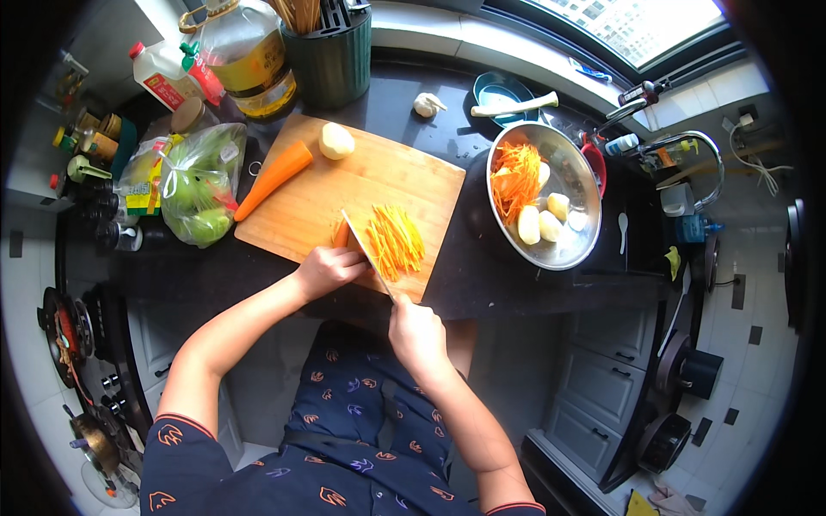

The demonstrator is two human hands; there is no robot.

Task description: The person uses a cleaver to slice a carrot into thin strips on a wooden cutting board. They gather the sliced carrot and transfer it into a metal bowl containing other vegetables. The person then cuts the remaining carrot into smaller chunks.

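Observation:
A wooden cutting board (426,185) lies on the dark counter in front of me. Near its front edge, my left hand (331,268) has its fingers closed on a carrot piece (342,233), partly hidden by them. My right hand (417,335) grips a kitchen knife (368,256), its blade upright beside that piece and angled away from me. Right of the blade is a pile of carrot strips (396,243). Farther back on the board rest a larger carrot (277,176) and a peeled potato (336,141).
A metal bowl (565,176) with carrot shreds and several peeled potatoes stands right of the board. Behind are garlic (428,105), a teal bowl (489,89), a knife block (331,64) and an oil jug (249,60). A bag of green vegetables (202,185) sits at left.

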